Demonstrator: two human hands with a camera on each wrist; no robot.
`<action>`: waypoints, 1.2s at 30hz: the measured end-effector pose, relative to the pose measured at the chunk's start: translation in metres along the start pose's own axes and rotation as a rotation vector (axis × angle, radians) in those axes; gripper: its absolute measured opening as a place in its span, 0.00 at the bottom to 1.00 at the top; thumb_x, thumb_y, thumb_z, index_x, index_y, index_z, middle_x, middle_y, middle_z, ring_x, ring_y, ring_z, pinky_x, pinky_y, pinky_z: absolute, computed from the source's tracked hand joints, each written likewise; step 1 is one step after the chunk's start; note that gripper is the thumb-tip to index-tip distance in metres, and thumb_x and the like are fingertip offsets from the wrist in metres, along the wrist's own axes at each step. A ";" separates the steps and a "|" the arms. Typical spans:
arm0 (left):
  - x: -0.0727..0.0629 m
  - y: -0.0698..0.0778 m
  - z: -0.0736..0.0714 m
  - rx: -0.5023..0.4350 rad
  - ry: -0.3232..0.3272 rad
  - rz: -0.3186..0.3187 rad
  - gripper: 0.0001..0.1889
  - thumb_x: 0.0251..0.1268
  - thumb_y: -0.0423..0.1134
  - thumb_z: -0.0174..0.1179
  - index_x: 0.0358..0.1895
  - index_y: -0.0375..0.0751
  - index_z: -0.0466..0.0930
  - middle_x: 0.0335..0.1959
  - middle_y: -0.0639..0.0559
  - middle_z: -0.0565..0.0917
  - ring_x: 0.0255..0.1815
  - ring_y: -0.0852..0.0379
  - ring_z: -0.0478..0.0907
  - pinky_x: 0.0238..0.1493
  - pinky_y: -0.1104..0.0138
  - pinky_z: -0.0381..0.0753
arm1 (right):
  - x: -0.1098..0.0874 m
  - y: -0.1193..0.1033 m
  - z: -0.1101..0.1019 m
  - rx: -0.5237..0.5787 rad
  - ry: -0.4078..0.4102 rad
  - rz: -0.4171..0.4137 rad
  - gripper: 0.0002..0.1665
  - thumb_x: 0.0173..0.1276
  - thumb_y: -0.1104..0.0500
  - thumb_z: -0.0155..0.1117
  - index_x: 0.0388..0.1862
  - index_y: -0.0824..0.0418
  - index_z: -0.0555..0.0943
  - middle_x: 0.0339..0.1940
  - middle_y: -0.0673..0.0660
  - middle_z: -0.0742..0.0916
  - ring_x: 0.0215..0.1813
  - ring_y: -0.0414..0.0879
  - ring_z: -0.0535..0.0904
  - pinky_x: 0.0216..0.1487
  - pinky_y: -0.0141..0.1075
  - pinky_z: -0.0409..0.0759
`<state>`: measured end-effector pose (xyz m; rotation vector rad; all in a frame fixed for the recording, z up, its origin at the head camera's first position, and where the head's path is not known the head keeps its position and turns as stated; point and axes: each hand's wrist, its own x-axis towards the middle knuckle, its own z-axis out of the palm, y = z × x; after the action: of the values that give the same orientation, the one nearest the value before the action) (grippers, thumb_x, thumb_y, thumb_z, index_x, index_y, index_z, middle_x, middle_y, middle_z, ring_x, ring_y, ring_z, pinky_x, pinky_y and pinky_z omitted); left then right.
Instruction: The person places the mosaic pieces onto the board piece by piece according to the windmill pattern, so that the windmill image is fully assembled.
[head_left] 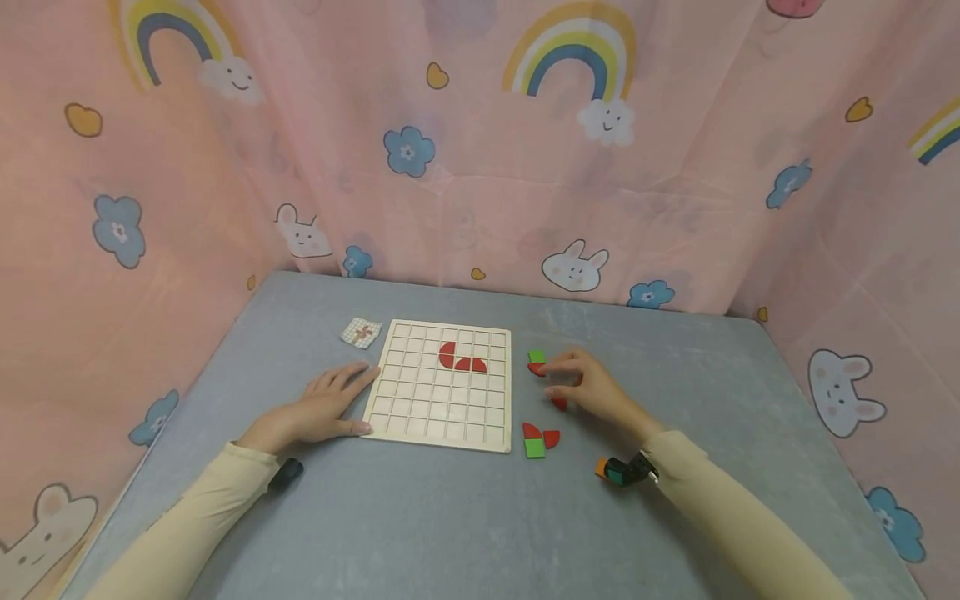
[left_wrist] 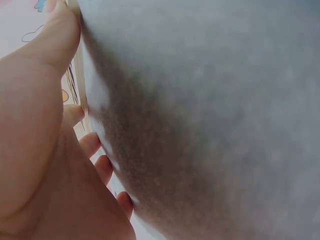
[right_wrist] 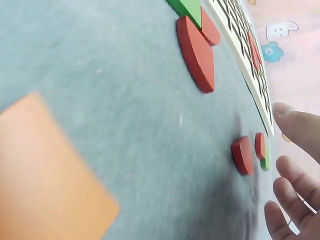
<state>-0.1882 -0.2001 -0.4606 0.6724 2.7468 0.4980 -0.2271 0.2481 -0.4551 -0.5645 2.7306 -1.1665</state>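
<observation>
A pale wooden grid board (head_left: 427, 408) lies on the table, with several red quarter-round pieces (head_left: 447, 355) in its upper cells. My left hand (head_left: 318, 410) rests at the board's left edge, thumb by the near corner; the left wrist view shows that hand (left_wrist: 75, 135) along the edge. My right hand (head_left: 596, 389) hovers right of the board, thumb and index finger apart. Under its fingertips lies a red quarter-round piece (head_left: 536, 369), touching a green square piece (head_left: 536, 356). Another red piece (right_wrist: 242, 155) lies below the fingers in the right wrist view; nothing shows between them.
Nearer me, a green square (head_left: 535, 448) lies with two red quarter-rounds (head_left: 552, 438) beside the board. A small pattern card (head_left: 362, 332) lies at the board's far left. An orange piece (right_wrist: 45, 175) is blurred below the right wrist. A pink printed curtain (head_left: 480, 208) surrounds the grey table.
</observation>
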 end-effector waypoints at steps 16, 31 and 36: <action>-0.002 0.001 -0.001 0.005 0.007 0.006 0.48 0.63 0.60 0.62 0.80 0.44 0.49 0.79 0.35 0.51 0.77 0.28 0.51 0.71 0.33 0.50 | -0.015 0.016 -0.011 -0.040 -0.082 0.015 0.17 0.65 0.61 0.70 0.53 0.54 0.87 0.52 0.56 0.82 0.56 0.52 0.75 0.55 0.43 0.74; -0.001 -0.002 0.003 0.000 0.003 0.010 0.49 0.62 0.61 0.61 0.80 0.43 0.48 0.79 0.36 0.50 0.77 0.29 0.50 0.71 0.32 0.51 | 0.016 0.018 -0.002 -0.101 -0.043 0.093 0.22 0.64 0.53 0.71 0.58 0.53 0.84 0.53 0.56 0.84 0.48 0.48 0.74 0.47 0.37 0.73; 0.000 -0.004 0.004 -0.010 0.013 0.012 0.50 0.62 0.61 0.62 0.80 0.44 0.48 0.79 0.36 0.49 0.77 0.28 0.49 0.71 0.32 0.49 | 0.026 0.018 0.000 -0.120 -0.037 0.088 0.23 0.63 0.54 0.73 0.57 0.55 0.84 0.52 0.56 0.85 0.47 0.48 0.75 0.47 0.36 0.73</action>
<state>-0.1885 -0.2030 -0.4656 0.6861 2.7519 0.5195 -0.2564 0.2497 -0.4675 -0.4688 2.7765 -0.9685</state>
